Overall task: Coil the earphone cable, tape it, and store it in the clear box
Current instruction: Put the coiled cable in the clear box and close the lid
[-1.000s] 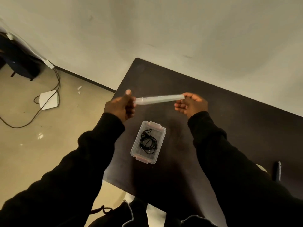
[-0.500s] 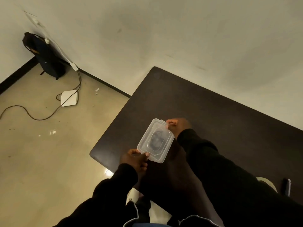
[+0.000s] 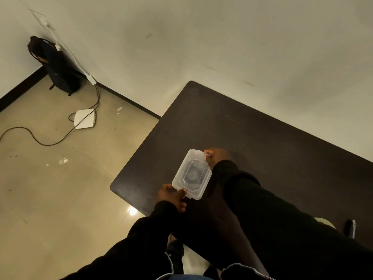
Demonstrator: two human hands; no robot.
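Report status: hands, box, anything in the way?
Left hand pressing near clip, right hand on far clip. Lid on clear box, coiled cable inside. Table around it unobstructed.

clear box (image 3: 192, 174), seemingly black cable (image 3: 192, 174), dark table (image 3: 242, 138)

Dark table (image 3: 252, 136), lidded clear box (image 3: 192, 174)

earphone cable (image 3: 192, 174) blurred under the lid (image 3: 198, 165), right hand (image 3: 217, 156) part-hidden by sleeve (image 3: 238, 178)
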